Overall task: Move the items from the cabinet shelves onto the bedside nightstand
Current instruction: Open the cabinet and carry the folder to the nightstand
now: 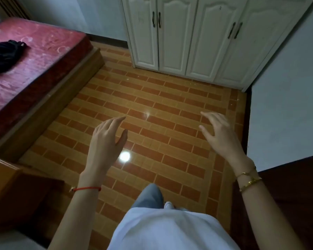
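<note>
A white cabinet (193, 37) with several panelled doors stands at the far wall, all doors closed, so its shelves and items are hidden. A brown wooden nightstand (5, 179) shows at the lower left beside the bed. My left hand (105, 143) and my right hand (219, 134) hover over the tiled floor in front of me, fingers relaxed and spread, holding nothing. Both are well short of the cabinet.
A bed with a red mattress (31, 69) fills the left side, with a black bundle (5, 55) lying on it. A brick-patterned tile floor (152, 105) stretches between me and the cabinet. A pale wall (287, 114) and dark wood (287, 195) close off the right.
</note>
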{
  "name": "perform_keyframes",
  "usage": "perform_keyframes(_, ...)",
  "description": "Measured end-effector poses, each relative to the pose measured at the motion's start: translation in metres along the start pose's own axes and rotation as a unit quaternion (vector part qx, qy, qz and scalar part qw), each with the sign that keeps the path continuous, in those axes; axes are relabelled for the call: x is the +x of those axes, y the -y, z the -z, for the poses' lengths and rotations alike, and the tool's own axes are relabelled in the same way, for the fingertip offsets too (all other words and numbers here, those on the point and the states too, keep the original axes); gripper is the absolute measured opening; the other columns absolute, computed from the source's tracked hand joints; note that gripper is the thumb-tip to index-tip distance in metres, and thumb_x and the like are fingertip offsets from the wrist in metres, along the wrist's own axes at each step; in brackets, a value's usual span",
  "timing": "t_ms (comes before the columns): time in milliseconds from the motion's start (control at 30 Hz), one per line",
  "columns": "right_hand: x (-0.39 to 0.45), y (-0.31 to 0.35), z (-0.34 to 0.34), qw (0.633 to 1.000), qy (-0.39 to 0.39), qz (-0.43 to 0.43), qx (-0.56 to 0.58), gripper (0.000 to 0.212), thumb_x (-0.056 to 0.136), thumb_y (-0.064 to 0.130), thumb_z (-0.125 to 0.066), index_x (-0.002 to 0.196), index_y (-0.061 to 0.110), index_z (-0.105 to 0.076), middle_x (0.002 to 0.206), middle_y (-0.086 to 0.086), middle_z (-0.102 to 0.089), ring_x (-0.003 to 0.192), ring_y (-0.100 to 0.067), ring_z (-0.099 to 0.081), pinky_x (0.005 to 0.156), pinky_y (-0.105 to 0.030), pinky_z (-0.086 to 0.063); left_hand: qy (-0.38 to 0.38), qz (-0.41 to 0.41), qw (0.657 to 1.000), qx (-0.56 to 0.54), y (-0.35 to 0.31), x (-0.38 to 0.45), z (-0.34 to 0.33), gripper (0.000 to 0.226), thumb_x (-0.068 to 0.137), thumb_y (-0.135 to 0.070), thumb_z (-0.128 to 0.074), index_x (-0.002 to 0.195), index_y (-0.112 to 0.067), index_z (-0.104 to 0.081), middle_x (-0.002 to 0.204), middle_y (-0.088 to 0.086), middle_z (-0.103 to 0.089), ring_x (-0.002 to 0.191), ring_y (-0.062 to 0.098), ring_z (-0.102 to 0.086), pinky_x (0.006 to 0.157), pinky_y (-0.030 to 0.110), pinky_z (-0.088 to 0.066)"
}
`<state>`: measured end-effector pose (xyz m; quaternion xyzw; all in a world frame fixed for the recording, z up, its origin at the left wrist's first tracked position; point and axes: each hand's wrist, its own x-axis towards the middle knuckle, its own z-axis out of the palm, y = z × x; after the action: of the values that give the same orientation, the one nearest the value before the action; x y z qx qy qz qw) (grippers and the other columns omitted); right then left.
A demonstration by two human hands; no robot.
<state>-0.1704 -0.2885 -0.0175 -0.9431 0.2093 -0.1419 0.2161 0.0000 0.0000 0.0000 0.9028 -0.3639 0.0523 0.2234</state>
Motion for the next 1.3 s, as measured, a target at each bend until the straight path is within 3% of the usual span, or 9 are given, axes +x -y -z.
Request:
perform_keyframes(400,0.142,-0.034,-0.038,1.0,0.016,-0.003,-0.008,0.044,0.098,0.031,-0.053,0.139,0.016,-0.048,0.136,-0.001,-0.053,0.132,-0.015,-0.041,0.107,-0.027,-0.035,-0.014,0.013,1.0,-0.001,0.041,0.137,-0.044,0.041,0.098,-0.026,-0.057,0.137,-0.013,-0.053,0.129,0.007,-0.063,0.123,0.024,-0.057,0.107,0.045,-0.043)
perform_keyframes(533,0.226,-0.036,-0.056,1.0,0.022,-0.011,0.003,0.044,0.098,0.031,-0.053,0.139,0.017,-0.048,0.137,0.0,-0.052,0.131,-0.012,-0.04,0.105,-0.021,-0.027,-0.017,0.023,1.0,0.006,0.067,0.223,-0.052,0.041,0.098,-0.026,-0.055,0.137,-0.014,-0.052,0.13,0.007,-0.062,0.124,0.025,-0.056,0.108,0.044,-0.042)
perform_keyframes(733,0.366,-0.037,-0.068,1.0,0.004,-0.027,0.011,0.044,0.098,0.032,-0.052,0.14,0.018,-0.048,0.137,0.0,-0.051,0.131,-0.014,-0.041,0.105,-0.023,-0.026,-0.03,0.01,0.999,0.014,0.104,0.361,-0.054,0.039,0.099,-0.026,-0.056,0.137,-0.016,-0.053,0.131,0.005,-0.062,0.125,0.023,-0.056,0.108,0.041,-0.043)
perform_keyframes(967,0.491,-0.063,-0.077,0.999,-0.018,-0.044,0.026,0.041,0.097,0.029,-0.055,0.136,0.016,-0.051,0.133,-0.003,-0.055,0.127,-0.019,-0.046,0.113,-0.036,-0.033,-0.005,-0.017,1.0,0.011,0.123,0.504,-0.081,0.04,0.099,-0.027,-0.056,0.137,-0.017,-0.052,0.129,0.004,-0.063,0.123,0.022,-0.057,0.106,0.041,-0.045)
perform_keyframes(1133,0.58,-0.106,-0.095,0.997,-0.01,-0.065,0.027,0.043,0.096,0.031,-0.054,0.138,0.02,-0.049,0.135,0.001,-0.052,0.128,-0.014,-0.043,0.103,-0.024,-0.029,-0.003,-0.02,1.0,-0.004,0.132,0.607,-0.123,0.039,0.098,-0.026,-0.057,0.136,-0.018,-0.053,0.127,0.005,-0.064,0.12,0.023,-0.058,0.104,0.043,-0.046)
perform_keyframes(1300,0.695,-0.153,-0.091,0.998,0.004,-0.065,0.023,0.041,0.097,0.031,-0.054,0.136,0.017,-0.05,0.131,-0.001,-0.055,0.125,-0.016,-0.045,0.103,-0.023,-0.031,-0.009,-0.018,1.0,-0.016,0.13,0.724,-0.161,0.037,0.098,-0.025,-0.056,0.134,-0.016,-0.055,0.125,0.005,-0.064,0.117,0.024,-0.059,0.1,0.04,-0.047)
